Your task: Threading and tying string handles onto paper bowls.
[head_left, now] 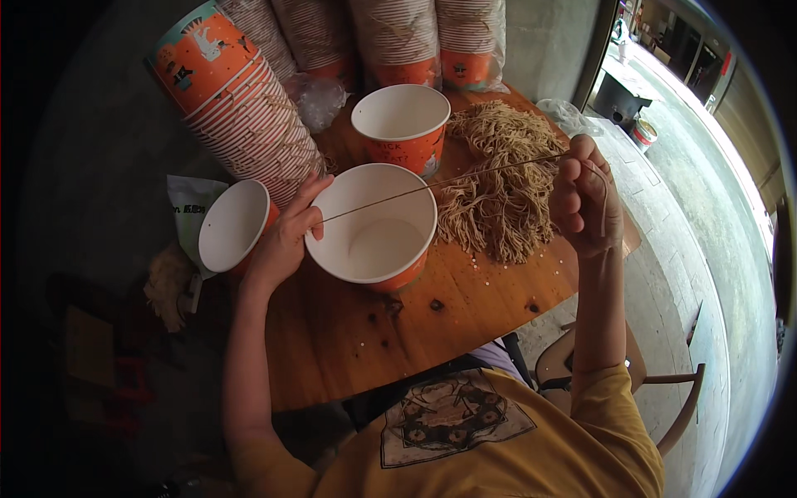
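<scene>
Twine (445,182) stretches thin and taut between hands (284,236) (591,203).

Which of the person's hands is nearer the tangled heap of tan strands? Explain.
Right. The right hand is beside the heap, on its right; the left hand is farther left, across a round, white-lined orange tub.

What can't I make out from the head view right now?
All in the head view:
The taut string's left end: hidden by the left hand.
Leftmost paper bucket's base: behind the left forearm and hand.
Rear paper bucket's lower left: behind the front paper bucket.
Wrapped bucket stacks' far ends: cut off by the upper edge.
White specks: too small to identify.
</scene>
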The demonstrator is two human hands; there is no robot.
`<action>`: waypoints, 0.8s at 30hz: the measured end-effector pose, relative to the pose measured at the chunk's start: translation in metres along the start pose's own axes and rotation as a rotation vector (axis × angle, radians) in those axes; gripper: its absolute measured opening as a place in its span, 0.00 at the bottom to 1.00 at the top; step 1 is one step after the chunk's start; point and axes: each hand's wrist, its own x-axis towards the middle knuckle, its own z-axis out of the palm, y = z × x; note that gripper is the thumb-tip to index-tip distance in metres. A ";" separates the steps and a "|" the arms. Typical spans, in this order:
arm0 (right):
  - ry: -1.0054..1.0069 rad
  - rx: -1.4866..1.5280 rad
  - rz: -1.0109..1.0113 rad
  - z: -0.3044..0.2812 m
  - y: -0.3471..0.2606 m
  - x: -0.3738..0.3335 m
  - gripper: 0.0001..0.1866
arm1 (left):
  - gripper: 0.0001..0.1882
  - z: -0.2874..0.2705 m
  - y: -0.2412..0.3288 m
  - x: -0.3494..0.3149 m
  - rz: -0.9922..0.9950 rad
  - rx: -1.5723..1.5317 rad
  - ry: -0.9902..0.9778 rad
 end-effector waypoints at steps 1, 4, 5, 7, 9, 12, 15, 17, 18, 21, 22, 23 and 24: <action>0.002 0.001 -0.001 0.000 -0.001 -0.001 0.07 | 0.08 0.001 -0.003 -0.001 0.001 0.000 -0.003; 0.235 -0.559 0.033 0.010 0.006 -0.003 0.05 | 0.07 0.002 -0.006 -0.001 0.008 0.009 0.055; 0.220 -0.620 0.029 0.006 0.012 -0.002 0.05 | 0.07 -0.001 0.001 0.002 -0.063 0.017 0.134; 0.226 -0.868 0.023 0.010 0.021 -0.004 0.04 | 0.11 -0.004 0.006 0.002 -0.068 0.162 0.386; 0.169 -1.121 -0.229 -0.004 0.034 0.000 0.05 | 0.09 -0.002 0.041 0.007 -0.180 0.146 0.616; 0.113 -0.740 -0.119 0.002 0.051 0.003 0.04 | 0.06 0.020 0.102 0.015 -0.167 -0.074 0.376; 0.148 -0.565 0.145 0.005 0.069 0.001 0.04 | 0.15 0.048 0.131 0.027 -0.302 -0.197 0.106; 0.116 -0.637 0.128 0.006 0.082 -0.002 0.03 | 0.15 0.057 0.124 0.031 -0.297 -0.133 0.025; 0.102 -0.707 0.076 0.006 0.090 -0.003 0.03 | 0.15 0.056 0.123 0.033 -0.364 -0.182 0.010; 0.051 -0.971 0.090 0.000 0.090 -0.010 0.05 | 0.16 0.050 0.120 0.037 -0.456 -0.278 -0.042; 0.033 -1.031 0.145 -0.002 0.091 -0.012 0.05 | 0.17 0.049 0.118 0.037 -0.466 -0.297 -0.063; 0.065 -1.033 0.214 -0.003 0.092 -0.014 0.05 | 0.19 0.047 0.116 0.036 -0.493 -0.338 -0.094; 0.082 -1.023 0.217 -0.004 0.094 -0.016 0.05 | 0.20 0.045 0.114 0.037 -0.498 -0.346 -0.114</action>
